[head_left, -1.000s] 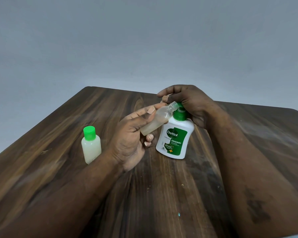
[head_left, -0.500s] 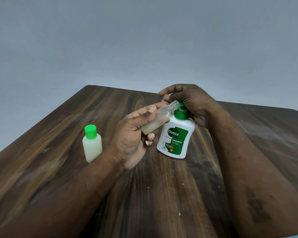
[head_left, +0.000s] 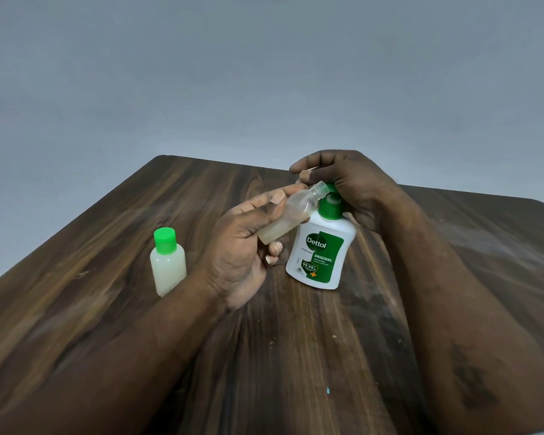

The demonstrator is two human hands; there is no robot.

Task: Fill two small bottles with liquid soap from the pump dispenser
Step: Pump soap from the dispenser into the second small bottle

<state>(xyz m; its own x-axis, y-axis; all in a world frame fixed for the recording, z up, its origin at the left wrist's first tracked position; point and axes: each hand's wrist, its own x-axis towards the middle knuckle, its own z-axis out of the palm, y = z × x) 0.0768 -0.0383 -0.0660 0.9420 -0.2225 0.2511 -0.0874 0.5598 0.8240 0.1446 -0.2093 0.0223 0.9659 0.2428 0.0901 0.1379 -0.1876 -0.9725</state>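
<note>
- The open small bottle [head_left: 288, 216] is tilted, its uncapped mouth up against the nozzle side of the pump dispenser [head_left: 322, 255] and its base pointing down and away to the dispenser's left. Over the last second it has barely moved. The mouth sits at the same spot by the nozzle.
- Cloudy soap lies in its lower part and the upper part looks clear. I cannot tell any rise in level across the second, so I judge filling to be mid-way and slow.
- The left hand [head_left: 242, 246], left of the dispenser, grasps this bottle, with the thumb along its upper side and the fingers [head_left: 275, 248] curled beneath.
- The right hand [head_left: 355, 186] is clenched over the green pump head [head_left: 330, 205] on top of the dispenser, as it was a second ago. Whether it is pressing down at this instant cannot be told.
- The dispenser stands on the table [head_left: 296, 356], its place all but unchanged.
- The capped small bottle [head_left: 167, 265] stands upright well to the dispenser's left, full of pale soap and untouched, so one of the two looks done.
- Likely need: more pump strokes, keeping the mouth at the nozzle, or soap may run down the outside.
</note>
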